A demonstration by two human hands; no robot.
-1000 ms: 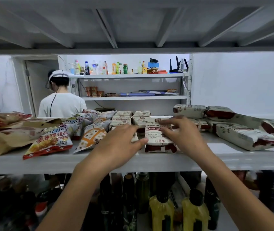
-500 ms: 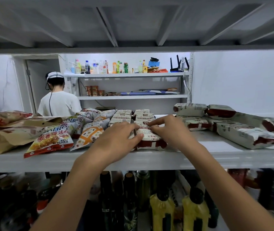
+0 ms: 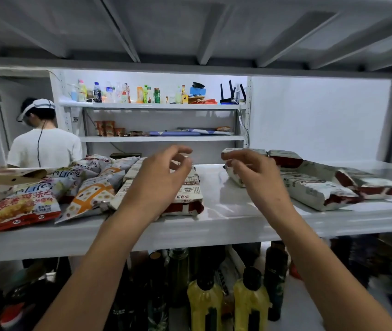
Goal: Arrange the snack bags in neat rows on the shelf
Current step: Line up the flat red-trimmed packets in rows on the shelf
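Both hands hang spread and empty over the shelf (image 3: 226,225): the left hand (image 3: 159,177) above the front white-and-red bag (image 3: 187,199), the right hand (image 3: 254,177) nearer the loose bags (image 3: 319,189) to that bag's right. A careless reach there could nudge bags askew or off the edge. Left of it, a pack (image 3: 66,176) reads "Life"; other print is too blurred.

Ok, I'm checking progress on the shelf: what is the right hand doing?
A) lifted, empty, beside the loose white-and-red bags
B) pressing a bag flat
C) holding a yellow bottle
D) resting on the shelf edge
A: the right hand is raised with fingers loosely curled, holding nothing, next to the loose white-and-red bags.
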